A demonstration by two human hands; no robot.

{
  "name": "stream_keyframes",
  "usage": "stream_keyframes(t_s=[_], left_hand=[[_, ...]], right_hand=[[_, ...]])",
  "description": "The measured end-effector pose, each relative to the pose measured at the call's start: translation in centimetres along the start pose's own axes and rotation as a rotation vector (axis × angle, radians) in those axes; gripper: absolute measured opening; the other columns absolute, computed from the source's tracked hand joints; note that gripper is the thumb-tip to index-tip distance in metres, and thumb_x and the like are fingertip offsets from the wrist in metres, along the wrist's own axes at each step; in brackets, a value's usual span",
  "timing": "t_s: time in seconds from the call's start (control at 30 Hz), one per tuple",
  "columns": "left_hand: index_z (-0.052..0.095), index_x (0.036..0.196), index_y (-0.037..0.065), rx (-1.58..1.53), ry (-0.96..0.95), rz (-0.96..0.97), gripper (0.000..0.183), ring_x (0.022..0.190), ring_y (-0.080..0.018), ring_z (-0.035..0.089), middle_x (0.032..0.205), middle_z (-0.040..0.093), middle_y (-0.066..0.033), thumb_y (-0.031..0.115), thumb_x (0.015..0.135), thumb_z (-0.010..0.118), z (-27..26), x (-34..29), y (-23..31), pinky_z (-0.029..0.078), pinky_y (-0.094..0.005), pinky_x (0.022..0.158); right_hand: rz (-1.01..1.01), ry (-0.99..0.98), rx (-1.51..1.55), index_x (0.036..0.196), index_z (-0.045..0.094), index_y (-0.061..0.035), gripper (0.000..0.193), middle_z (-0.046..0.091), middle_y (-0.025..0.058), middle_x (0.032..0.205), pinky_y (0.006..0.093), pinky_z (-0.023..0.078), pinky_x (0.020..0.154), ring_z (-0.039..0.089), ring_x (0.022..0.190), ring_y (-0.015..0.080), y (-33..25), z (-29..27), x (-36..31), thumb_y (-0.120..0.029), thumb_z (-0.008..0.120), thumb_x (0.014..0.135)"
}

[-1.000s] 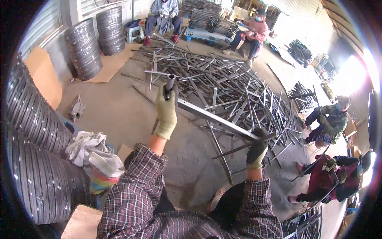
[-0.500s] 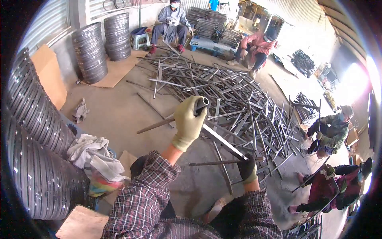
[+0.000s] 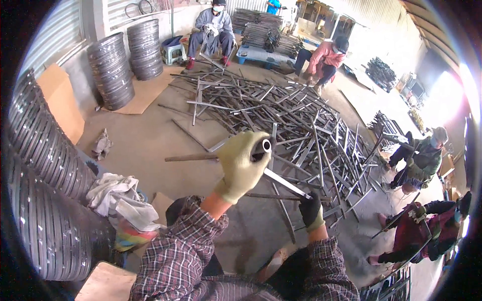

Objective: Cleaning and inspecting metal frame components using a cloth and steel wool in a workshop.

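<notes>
My left hand (image 3: 238, 160), in a cream glove with a dark palm, is closed round a metal frame piece at its open round tube end (image 3: 266, 145). From there a shiny flat bar (image 3: 285, 182) slants down to my right hand (image 3: 311, 209), whose dark-palmed glove closes on its other end. A brown rod (image 3: 188, 157) sticks out left from behind my left hand. Another dark rod (image 3: 271, 196) runs level by my right fingers. Whether both rods join the bar is hidden by the gloves. A big heap of loose metal bars (image 3: 281, 118) lies beyond my hands.
Stacks of dark ribbed rings (image 3: 60, 236) stand at the left, beside a grey cloth (image 3: 123, 200). Two more ring stacks (image 3: 111, 75) rest on cardboard farther back. Several co-workers sit or crouch round the heap, two at the right (image 3: 422, 160) holding metal pieces.
My left hand has come a little lower and to the right, turning the tube end more toward me. My right hand has barely shifted. A co-worker in pink bends lower.
</notes>
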State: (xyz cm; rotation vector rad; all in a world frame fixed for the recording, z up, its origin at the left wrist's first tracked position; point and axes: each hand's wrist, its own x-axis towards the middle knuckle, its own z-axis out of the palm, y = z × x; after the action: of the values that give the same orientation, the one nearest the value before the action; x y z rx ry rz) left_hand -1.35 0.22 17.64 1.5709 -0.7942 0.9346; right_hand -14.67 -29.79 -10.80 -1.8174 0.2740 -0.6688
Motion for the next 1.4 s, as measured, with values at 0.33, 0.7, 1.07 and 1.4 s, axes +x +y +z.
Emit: stream_keyframes(t_s=[0.33,0.7,1.07,1.4], left_hand=[[0.066,0.09,0.005,-0.098,0.024,-0.231,0.02,0.068,-0.0288,0.064,0.077,0.066,-0.011,0.002,0.071,0.071,0.4,-0.6,-3.1,0.049,-0.0349,0.061],[0.065,0.091,0.004,-0.004,0.01,-0.099,0.019,0.069,-0.025,0.066,0.079,0.067,-0.0104,0.0,0.074,0.071,-1.5,-0.6,-1.9,0.05,-0.0324,0.062],[0.066,0.093,0.005,-0.053,0.068,-0.165,0.02,0.065,-0.0245,0.066,0.078,0.068,-0.0105,0.0,0.074,0.071,-0.1,-0.2,-2.7,0.05,-0.0316,0.058],[0.065,0.095,0.003,-0.086,0.099,-0.147,0.019,0.069,-0.0205,0.067,0.081,0.068,-0.0103,-0.001,0.077,0.069,-0.6,-0.2,-2.1,0.051,-0.0289,0.062]], right_hand=[[0.759,0.076,0.712,0.077,0.057,-0.0173,0.03,0.053,0.0003,0.07,0.024,0.04,0.056,0.052,0.066,0.0153,-3.7,1.5,1.2,-0.044,0.051,0.089],[0.302,0.227,0.451,0.08,0.058,-0.0133,0.028,0.051,-0.0015,0.067,0.0257,0.034,0.05,0.042,0.055,0.0106,-5.6,3.9,0.0,-0.04,0.062,0.088],[0.574,0.127,0.537,0.101,0.058,-0.0149,0.017,0.051,-0.0005,0.08,0.0264,0.043,0.062,0.051,0.07,0.0122,-3.3,1.3,0.9,-0.03,0.051,0.096],[0.594,0.368,0.538,0.087,0.06,-0.011,0.026,0.051,-0.001,0.069,0.0241,0.033,0.049,0.044,0.056,0.0101,-6.9,3.0,0.3,-0.037,0.063,0.087]])
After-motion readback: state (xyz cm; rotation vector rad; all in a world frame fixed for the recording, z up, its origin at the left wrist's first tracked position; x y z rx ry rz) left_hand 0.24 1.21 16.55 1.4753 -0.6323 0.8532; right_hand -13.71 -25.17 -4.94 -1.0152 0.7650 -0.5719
